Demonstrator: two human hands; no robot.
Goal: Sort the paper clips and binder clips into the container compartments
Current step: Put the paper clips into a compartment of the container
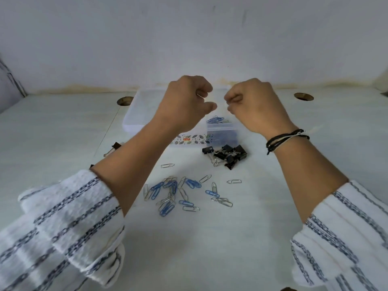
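Your left hand (186, 99) is raised above the table, fingers curled in and the thumb stretched toward the middle; a thin silver wire shows at the curled fingers, so it seems to pinch a paper clip, though the clip is too small to make out fully. Your right hand (252, 103) is raised at the same height just beside it, knuckles up, fingers curled in tight; whether anything sits between those fingertips you cannot tell. The two hands are close but not touching. A black and white cord bracelet (285, 138) circles your right wrist, and both forearms come out of white sleeves (63, 223) with dark woven stripes.

Directly below your hands stands the clear plastic container (222, 131), with a patterned band along its front wall. Its right compartment holds a heap of blue paper clips (216, 119); the rest is hidden by your left arm. The clear lid (136, 112) lies behind and to the left.

Just in front of the container, a pile of black binder clips (226, 155) rests on the table, about seven of them, tangled together. One more binder clip (114, 147) lies apart at the left, beside your left forearm.

Nearer to you, loose paper clips (180, 192) are scattered on the white table (210, 248): roughly nine blue and around fourteen silver, several overlapping, so the count is not exact.
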